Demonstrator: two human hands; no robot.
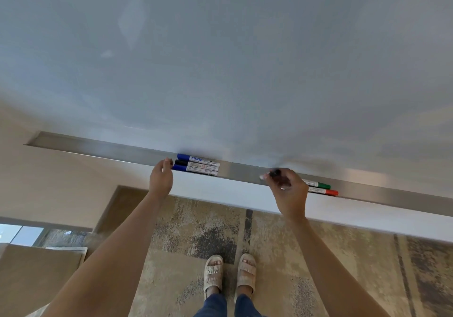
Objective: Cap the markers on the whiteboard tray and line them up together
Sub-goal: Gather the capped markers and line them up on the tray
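Note:
A metal whiteboard tray [245, 171] runs across the view under the whiteboard [220, 59]. Three capped markers lie side by side on it: a blue one [197, 159] at the back, a black one [196, 165] in the middle and a blue one [195, 169] in front. My left hand [161, 177] touches their cap ends with its fingertips. My right hand [285, 187] grips a black-capped marker [275, 172] over the tray. Right of that hand lie a green-capped marker [317, 184] and a red-capped marker [323, 191], partly hidden by the hand.
Below the tray is a patterned carpet [196, 231] with my sandalled feet [230, 275] on it. A beige wall [61, 182] and a brown box-like surface [36, 275] are at the left.

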